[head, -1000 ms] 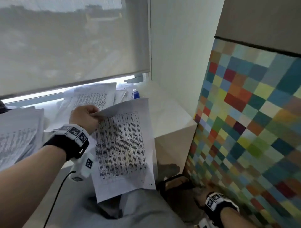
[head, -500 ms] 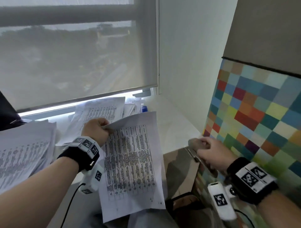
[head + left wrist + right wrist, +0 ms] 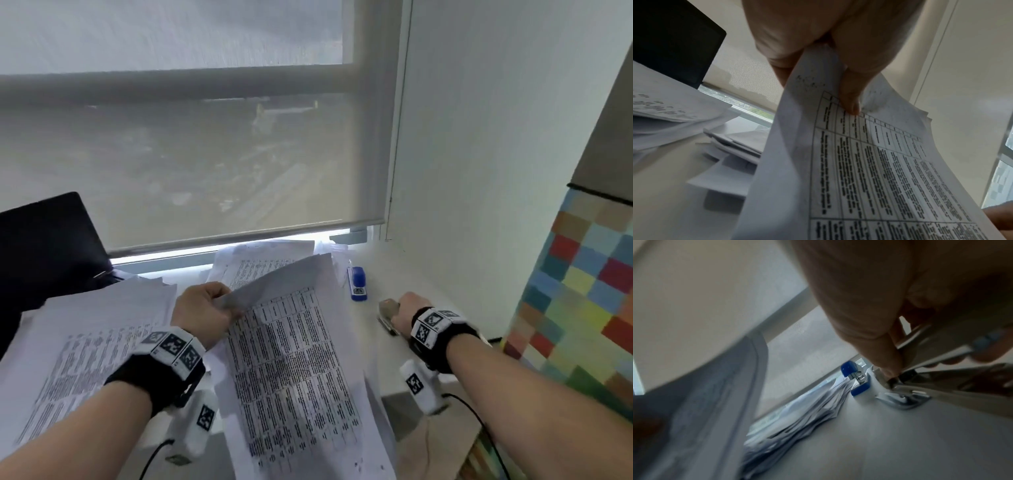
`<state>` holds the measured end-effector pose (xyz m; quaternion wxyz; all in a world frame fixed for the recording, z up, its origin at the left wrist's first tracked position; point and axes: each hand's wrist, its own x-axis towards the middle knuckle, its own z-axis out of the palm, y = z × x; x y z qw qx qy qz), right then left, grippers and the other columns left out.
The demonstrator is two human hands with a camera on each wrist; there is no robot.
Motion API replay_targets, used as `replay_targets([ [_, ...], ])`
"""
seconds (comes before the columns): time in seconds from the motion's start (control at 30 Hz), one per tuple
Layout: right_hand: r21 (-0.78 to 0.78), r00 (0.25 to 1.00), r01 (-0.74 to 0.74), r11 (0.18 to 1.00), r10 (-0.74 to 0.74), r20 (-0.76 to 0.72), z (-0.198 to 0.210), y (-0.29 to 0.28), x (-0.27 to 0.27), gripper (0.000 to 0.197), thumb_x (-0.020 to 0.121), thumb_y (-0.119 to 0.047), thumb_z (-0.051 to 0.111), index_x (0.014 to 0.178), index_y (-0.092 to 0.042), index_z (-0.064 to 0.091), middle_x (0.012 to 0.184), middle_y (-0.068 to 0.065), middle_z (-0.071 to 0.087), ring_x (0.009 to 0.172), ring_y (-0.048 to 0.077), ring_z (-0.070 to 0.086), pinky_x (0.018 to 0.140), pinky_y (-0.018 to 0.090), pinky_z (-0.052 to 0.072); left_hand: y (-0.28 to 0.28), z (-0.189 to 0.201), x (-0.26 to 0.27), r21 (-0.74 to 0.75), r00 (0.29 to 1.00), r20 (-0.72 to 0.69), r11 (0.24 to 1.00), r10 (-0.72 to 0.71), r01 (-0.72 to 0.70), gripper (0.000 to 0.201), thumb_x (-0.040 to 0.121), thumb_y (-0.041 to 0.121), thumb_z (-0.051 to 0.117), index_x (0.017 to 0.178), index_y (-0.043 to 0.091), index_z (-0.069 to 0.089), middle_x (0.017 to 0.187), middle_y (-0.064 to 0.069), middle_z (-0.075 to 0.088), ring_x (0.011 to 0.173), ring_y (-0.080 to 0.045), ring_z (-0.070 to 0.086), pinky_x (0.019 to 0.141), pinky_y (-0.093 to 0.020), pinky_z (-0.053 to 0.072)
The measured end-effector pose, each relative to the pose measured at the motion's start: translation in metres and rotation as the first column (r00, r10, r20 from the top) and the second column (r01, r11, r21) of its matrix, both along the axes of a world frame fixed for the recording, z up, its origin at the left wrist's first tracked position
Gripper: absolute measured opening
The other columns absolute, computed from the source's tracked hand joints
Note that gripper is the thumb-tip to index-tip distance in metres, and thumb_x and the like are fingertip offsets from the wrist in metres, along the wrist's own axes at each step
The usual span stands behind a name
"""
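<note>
Now the right hand [image 3: 409, 310], up from below, is gripping the grey stapler [image 3: 388, 306] on the tabletop [image 3: 428, 270] near its right edge; the left hand [image 3: 205, 313] is pinching the printed sheets [image 3: 294, 359] over the front edge, ready for stapling.

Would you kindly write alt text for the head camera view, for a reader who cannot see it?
A person's left hand pinches the top corner of printed table sheets while the right hand grips a grey metal stapler at a white desk. A blue stapler lies beyond it.
</note>
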<state>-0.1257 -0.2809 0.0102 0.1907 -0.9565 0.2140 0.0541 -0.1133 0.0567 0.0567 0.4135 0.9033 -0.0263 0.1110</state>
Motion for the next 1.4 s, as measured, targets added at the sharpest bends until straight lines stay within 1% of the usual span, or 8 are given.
replay_targets([
  [0.23,0.038,0.985,-0.014,0.999,0.007,0.172,0.024,0.029,0.092,0.055,0.089,-0.036,0.055,0.137,-0.013,0.041,0.133,0.017,0.043,0.120,0.036,0.048,0.100,0.041,0.044,0.018,-0.001,0.038,-0.041,0.999,-0.034,0.999,-0.011,0.010,0.016,0.071,0.015,0.084,0.065,0.014,0.070,0.056,0.000,0.065,0.052,-0.012,0.054,0.049,-0.025,0.047],
  [0.37,0.281,0.993,0.069,0.957,-0.092,0.069,0.000,0.041,0.129,0.037,0.087,-0.039,0.058,0.096,-0.003,0.058,0.103,0.017,0.062,0.102,0.034,0.062,0.075,0.028,0.042,0.020,-0.010,0.049,-0.113,0.995,-0.061,0.991,-0.075,0.068,0.019,0.070,0.008,0.085,0.062,0.014,0.069,0.052,0.000,0.064,0.050,-0.010,0.053,0.050,-0.029,0.046],
  [0.6,0.491,0.904,0.142,0.860,-0.315,0.290,0.008,0.030,0.130,0.024,0.092,-0.023,0.054,0.090,-0.002,0.066,0.099,0.023,0.065,0.094,0.032,0.062,0.081,0.037,0.046,0.030,-0.029,0.057,-0.148,0.987,-0.090,0.981,-0.136,0.122,0.023,0.070,0.009,0.086,0.062,0.024,0.069,0.055,-0.002,0.064,0.053,-0.012,0.054,0.054,-0.033,0.046],
  [0.73,0.857,0.720,-0.109,0.504,-0.554,0.417,0.053,0.019,0.095,0.013,0.072,-0.018,0.071,0.067,-0.012,0.061,0.068,0.009,0.056,0.068,0.022,0.054,0.068,0.043,0.052,0.032,-0.031,0.057,-0.134,0.989,-0.083,0.985,-0.123,0.111,0.024,0.069,0.005,0.084,0.061,0.022,0.068,0.054,-0.002,0.063,0.052,-0.012,0.052,0.055,-0.030,0.045],
  [0.93,0.966,0.884,-0.231,-0.118,-0.441,0.158,0.079,0.008,0.018,0.013,0.089,-0.004,0.053,0.076,-0.006,0.050,0.070,0.010,0.050,0.072,0.023,0.053,0.088,0.046,0.047,0.023,-0.033,0.044,-0.112,0.991,-0.087,0.990,-0.099,0.089,0.019,0.069,0.005,0.083,0.061,0.013,0.067,0.051,0.003,0.060,0.052,-0.013,0.050,0.055,-0.027,0.043],
  [1.07,0.898,0.930,-0.218,-0.381,-0.360,0.074,0.057,0.027,-0.013,0.060,0.039,-0.008,0.089,0.084,-0.010,0.049,0.083,0.015,0.055,0.092,0.033,0.058,0.084,0.053,0.051,0.018,-0.031,0.031,-0.081,0.994,-0.057,0.993,-0.094,0.089,0.020,0.069,0.007,0.082,0.060,0.015,0.067,0.047,0.010,0.055,0.048,-0.009,0.046,0.052,-0.023,0.040],
  [1.17,0.926,0.931,-0.261,-0.274,-0.324,0.166,0.050,0.045,-0.023,0.046,0.047,0.000,0.083,0.078,-0.010,0.050,0.074,0.012,0.059,0.070,0.028,0.059,0.077,0.046,0.051,0.018,-0.022,0.024,-0.074,0.995,-0.041,0.993,-0.094,0.091,0.018,0.069,0.004,0.080,0.060,0.013,0.067,0.049,0.007,0.057,0.050,-0.009,0.048,0.054,-0.026,0.043],
  [1.4,0.649,0.896,-0.419,0.635,0.174,0.408,0.042,0.090,-0.047,0.059,0.073,0.002,0.064,0.128,-0.011,0.049,0.085,0.005,0.060,0.061,0.003,0.057,0.058,0.017,0.051,0.033,0.010,0.003,-0.133,0.987,-0.075,0.983,-0.139,0.128,0.030,0.066,-0.001,0.083,0.052,0.018,0.066,0.047,0.009,0.058,0.044,0.002,0.048,0.045,-0.015,0.040],
])
